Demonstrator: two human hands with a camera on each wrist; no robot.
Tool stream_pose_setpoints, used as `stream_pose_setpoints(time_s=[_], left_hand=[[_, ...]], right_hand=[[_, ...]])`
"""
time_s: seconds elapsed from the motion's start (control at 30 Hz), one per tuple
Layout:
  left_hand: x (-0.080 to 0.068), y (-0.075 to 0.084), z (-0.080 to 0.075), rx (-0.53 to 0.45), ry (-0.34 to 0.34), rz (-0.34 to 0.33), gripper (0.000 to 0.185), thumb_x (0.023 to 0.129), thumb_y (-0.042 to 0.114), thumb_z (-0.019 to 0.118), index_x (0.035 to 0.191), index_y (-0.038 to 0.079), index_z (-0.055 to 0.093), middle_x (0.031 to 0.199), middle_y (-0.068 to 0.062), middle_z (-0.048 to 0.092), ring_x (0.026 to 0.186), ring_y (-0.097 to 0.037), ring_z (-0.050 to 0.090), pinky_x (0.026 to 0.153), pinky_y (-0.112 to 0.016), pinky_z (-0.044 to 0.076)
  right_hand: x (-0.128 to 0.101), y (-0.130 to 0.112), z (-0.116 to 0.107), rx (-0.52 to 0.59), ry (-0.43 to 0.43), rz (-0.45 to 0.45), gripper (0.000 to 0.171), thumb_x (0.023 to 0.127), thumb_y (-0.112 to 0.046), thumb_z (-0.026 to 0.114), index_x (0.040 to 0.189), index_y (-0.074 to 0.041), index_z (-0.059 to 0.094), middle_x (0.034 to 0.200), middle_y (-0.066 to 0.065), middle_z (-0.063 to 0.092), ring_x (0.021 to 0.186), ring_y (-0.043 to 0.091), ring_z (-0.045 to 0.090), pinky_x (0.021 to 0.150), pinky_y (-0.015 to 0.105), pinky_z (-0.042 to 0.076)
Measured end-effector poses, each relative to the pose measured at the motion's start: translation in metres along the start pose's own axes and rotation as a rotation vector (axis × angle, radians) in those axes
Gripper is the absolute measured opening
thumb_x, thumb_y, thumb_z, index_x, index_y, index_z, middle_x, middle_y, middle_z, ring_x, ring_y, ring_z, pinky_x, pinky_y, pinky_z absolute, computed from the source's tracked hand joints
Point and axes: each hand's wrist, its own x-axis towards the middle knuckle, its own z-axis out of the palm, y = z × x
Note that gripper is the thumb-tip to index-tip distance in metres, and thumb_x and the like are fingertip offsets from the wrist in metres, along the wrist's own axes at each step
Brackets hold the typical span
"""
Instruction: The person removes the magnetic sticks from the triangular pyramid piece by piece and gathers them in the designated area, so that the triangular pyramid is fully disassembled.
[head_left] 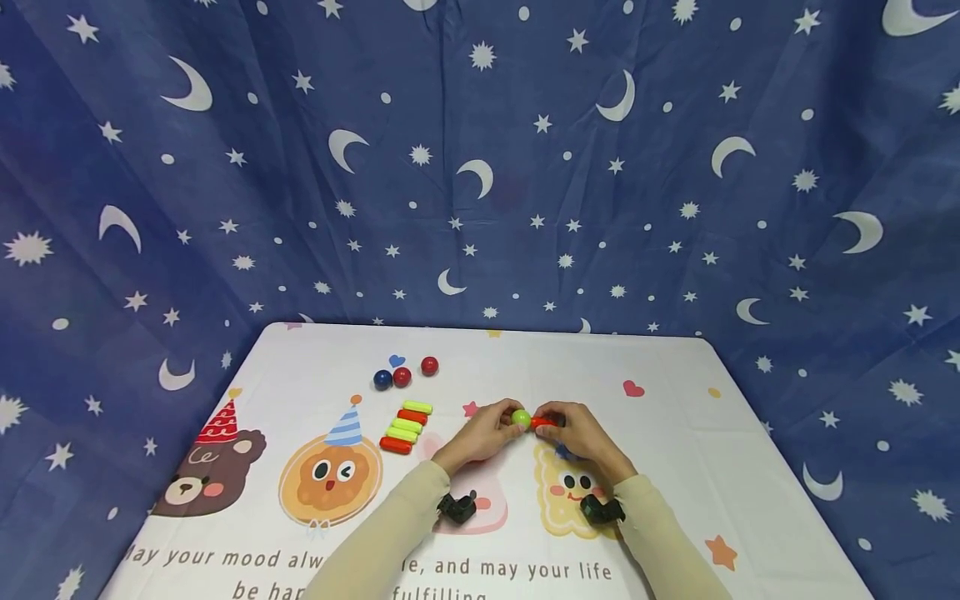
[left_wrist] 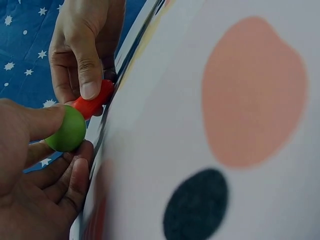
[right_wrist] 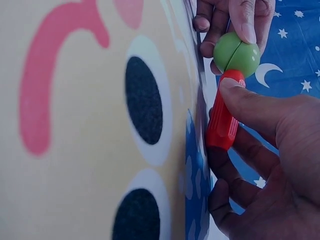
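Note:
A green ball with a seam line is pinched between the thumb and fingers of my left hand. My right hand grips a short red ribbed rod, thumb on top of it. In the right wrist view one end of the rod meets the ball; whether the two are joined I cannot tell. Both hands are low over the white table, close together. In the left wrist view the ball hides part of the left fingers, and the right thumb covers part of the rod.
Left of the hands lies a row of red and yellow-green rods. Behind it are a dark blue ball and two red balls. A printed cloth covers the table, and a blue starry curtain hangs at the back.

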Motion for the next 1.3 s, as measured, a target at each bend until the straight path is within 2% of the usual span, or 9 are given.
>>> stream_pose_setpoints(time_s=[0.27, 0.5, 0.7, 0.9, 1.03, 1.3], left_hand=[[-0.002, -0.002, -0.001, 0.005, -0.002, 0.019, 0.029, 0.097, 0.026, 0.062, 0.124, 0.016, 0.059, 0.109, -0.001, 0.066, 0.099, -0.012, 0.059, 0.087, -0.033, 0.049], [-0.002, 0.0, -0.005, -0.035, -0.008, 0.007, 0.03, 0.095, 0.027, 0.066, 0.123, 0.019, 0.06, 0.11, 0.002, 0.066, 0.097, -0.01, 0.059, 0.086, -0.03, 0.049], [-0.005, 0.003, -0.015, -0.035, 0.024, 0.032, 0.032, 0.093, 0.024, 0.069, 0.123, 0.019, 0.06, 0.112, 0.002, 0.067, 0.097, -0.011, 0.063, 0.083, -0.024, 0.052], [-0.008, 0.011, -0.036, -0.033, 0.066, 0.063, 0.033, 0.091, 0.02, 0.07, 0.123, 0.017, 0.06, 0.113, 0.002, 0.066, 0.106, -0.014, 0.062, 0.087, -0.024, 0.053], [-0.009, 0.014, -0.054, -0.02, 0.102, 0.064, 0.034, 0.091, 0.019, 0.071, 0.123, 0.017, 0.06, 0.112, 0.002, 0.066, 0.106, -0.014, 0.061, 0.089, -0.027, 0.052], [-0.018, 0.007, -0.092, -0.011, 0.208, 0.073, 0.035, 0.089, 0.017, 0.073, 0.122, 0.013, 0.062, 0.109, -0.003, 0.068, 0.104, -0.02, 0.063, 0.09, -0.038, 0.053]], right_hand=[[0.001, -0.002, 0.002, 0.005, -0.002, 0.003, 0.018, 0.086, -0.017, 0.076, 0.103, -0.018, 0.072, 0.094, -0.004, 0.069, 0.083, 0.012, 0.056, 0.08, 0.028, 0.049], [0.003, -0.001, 0.001, -0.065, 0.033, -0.01, 0.018, 0.085, -0.016, 0.076, 0.103, -0.016, 0.072, 0.091, -0.003, 0.069, 0.08, 0.011, 0.054, 0.076, 0.027, 0.046], [0.003, -0.002, 0.002, -0.059, 0.012, 0.016, 0.018, 0.086, -0.018, 0.076, 0.103, -0.017, 0.072, 0.095, -0.002, 0.069, 0.083, 0.013, 0.055, 0.082, 0.031, 0.049], [0.002, -0.004, 0.001, -0.074, 0.024, 0.025, 0.019, 0.084, -0.019, 0.078, 0.102, -0.019, 0.072, 0.095, -0.003, 0.07, 0.085, 0.013, 0.056, 0.087, 0.035, 0.05], [0.002, -0.006, 0.0, -0.071, 0.025, 0.039, 0.02, 0.084, -0.019, 0.078, 0.103, -0.02, 0.072, 0.096, -0.003, 0.069, 0.085, 0.014, 0.056, 0.087, 0.036, 0.05], [0.001, -0.005, 0.001, -0.075, 0.017, 0.059, 0.021, 0.084, -0.021, 0.078, 0.104, -0.02, 0.072, 0.098, -0.002, 0.069, 0.086, 0.014, 0.055, 0.089, 0.038, 0.05]])
